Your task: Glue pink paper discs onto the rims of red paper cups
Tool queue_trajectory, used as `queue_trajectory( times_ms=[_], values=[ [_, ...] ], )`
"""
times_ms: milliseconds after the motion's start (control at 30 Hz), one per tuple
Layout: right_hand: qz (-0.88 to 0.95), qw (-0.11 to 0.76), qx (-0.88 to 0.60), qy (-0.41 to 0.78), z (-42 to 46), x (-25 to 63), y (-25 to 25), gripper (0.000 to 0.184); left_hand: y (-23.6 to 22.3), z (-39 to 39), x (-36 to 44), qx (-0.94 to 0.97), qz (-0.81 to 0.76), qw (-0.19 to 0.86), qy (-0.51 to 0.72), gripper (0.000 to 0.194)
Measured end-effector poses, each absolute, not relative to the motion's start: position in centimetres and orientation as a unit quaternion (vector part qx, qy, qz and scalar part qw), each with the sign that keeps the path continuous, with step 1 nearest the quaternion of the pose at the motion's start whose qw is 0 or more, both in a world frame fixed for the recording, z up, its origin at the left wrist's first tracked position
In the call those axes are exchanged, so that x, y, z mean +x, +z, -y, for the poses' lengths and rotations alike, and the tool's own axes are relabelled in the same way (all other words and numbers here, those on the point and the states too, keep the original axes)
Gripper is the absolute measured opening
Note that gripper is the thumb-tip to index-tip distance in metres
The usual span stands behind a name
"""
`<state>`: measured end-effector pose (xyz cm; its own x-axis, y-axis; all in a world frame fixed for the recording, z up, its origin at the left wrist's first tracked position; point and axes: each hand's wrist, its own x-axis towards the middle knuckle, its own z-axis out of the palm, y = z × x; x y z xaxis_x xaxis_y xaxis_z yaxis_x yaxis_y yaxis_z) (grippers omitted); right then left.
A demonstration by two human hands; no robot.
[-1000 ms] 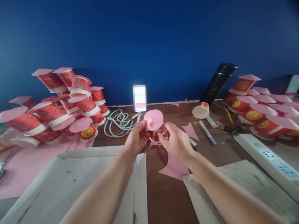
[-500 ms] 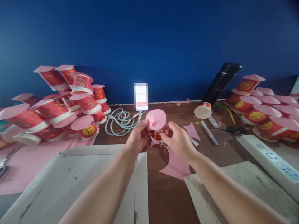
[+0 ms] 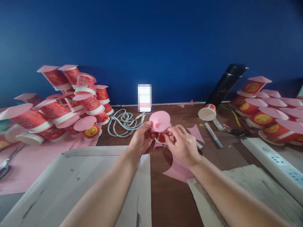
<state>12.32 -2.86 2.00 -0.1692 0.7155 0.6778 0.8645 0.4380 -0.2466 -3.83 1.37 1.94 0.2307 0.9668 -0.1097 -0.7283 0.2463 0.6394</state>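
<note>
A pink paper disc (image 3: 161,119), with a small fold on its left side, tilts toward me over a small red paper cup (image 3: 160,137). My left hand (image 3: 141,135) is closed, thumb and fingers pinching the disc's left edge. On the other side my right hand (image 3: 183,143) is closed, its thumb and fingertips at the cup's upper right side, just under the disc. Part of the cup is hidden by the disc and my fingers. Whether the disc is fixed to the cup I cannot tell. Pink paper scraps (image 3: 181,170) lie beneath my right hand.
Red cups with pink tops are piled at left (image 3: 91,105) and right (image 3: 262,118). Behind my hands are a phone (image 3: 144,98) and a coiled cable (image 3: 120,124). A black flask (image 3: 226,85), a loose cup (image 3: 206,114), a power strip (image 3: 274,157) and scissors (image 3: 4,167) are also around.
The right hand's fingers have shifted slightly on the cup, with the back of the hand turned more upward. The left hand keeps its pinch on the disc. The whole view has shifted slightly.
</note>
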Motion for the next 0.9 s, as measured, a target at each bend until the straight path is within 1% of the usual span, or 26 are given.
queue_trajectory(
  times_ms=[133,333,633,733,833,900],
  values=[
    [0.760,0.374,-0.518,-0.121,2.7,12.5,1.7,0.012,1.9,-1.4,-3.9,0.235,-0.253,0.751,0.563,0.013],
    [0.762,0.380,-0.511,-0.116,2.8,12.5,1.6,0.012,1.9,-1.4,-4.0,0.235,-0.254,0.749,0.564,0.013],
    [0.734,0.455,-0.503,-0.029,3.9,12.7,2.1,0.024,1.9,-1.5,-3.9,0.207,-0.278,0.741,0.576,0.017],
    [0.720,0.480,-0.500,0.038,4.2,13.0,2.3,0.024,2.0,-1.5,-3.8,0.189,-0.276,0.747,0.575,0.016],
    [0.712,0.487,-0.497,0.097,4.3,13.3,2.5,0.024,2.1,-1.4,-3.8,0.175,-0.280,0.759,0.561,0.015],
    [0.721,0.476,-0.493,0.098,4.4,13.5,2.6,0.026,2.2,-1.4,-3.8,0.175,-0.282,0.759,0.561,0.014]
  ],
)
